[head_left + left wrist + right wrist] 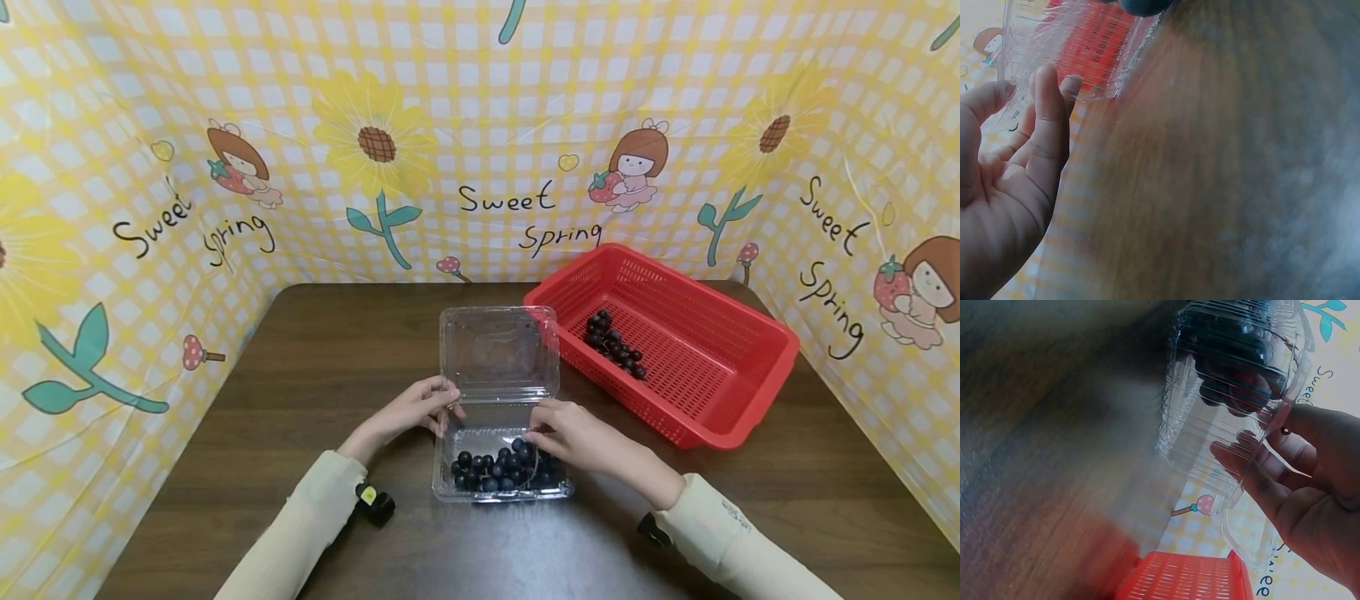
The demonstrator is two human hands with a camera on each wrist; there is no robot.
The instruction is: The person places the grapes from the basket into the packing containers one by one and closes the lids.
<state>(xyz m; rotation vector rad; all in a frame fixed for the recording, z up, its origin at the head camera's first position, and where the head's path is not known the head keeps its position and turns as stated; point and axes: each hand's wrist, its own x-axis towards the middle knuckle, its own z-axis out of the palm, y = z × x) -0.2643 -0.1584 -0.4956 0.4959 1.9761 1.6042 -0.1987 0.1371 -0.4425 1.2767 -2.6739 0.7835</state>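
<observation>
A clear plastic clamshell box (502, 496) lies on the table, its lid (498, 350) raised at the back. Dark grapes (491, 471) on their stems fill the front of its base. At the box's left rim, near the hinge, my left hand (420, 406) pinches the edge between thumb and fingers. My right hand (577, 433) reaches over the right rim and pinches the bunch near its stem at the top. Through the clear wall in the right wrist view, the right fingertips (1225, 456) show inside the box, just beside the grapes.
A red perforated basket (720, 392) stands at the back right, set at an angle and close to the box's lid. Inside it lies another small bunch of dark grapes (611, 342). Patterned cloth (502, 125) walls the brown table (337, 333) at the back and sides.
</observation>
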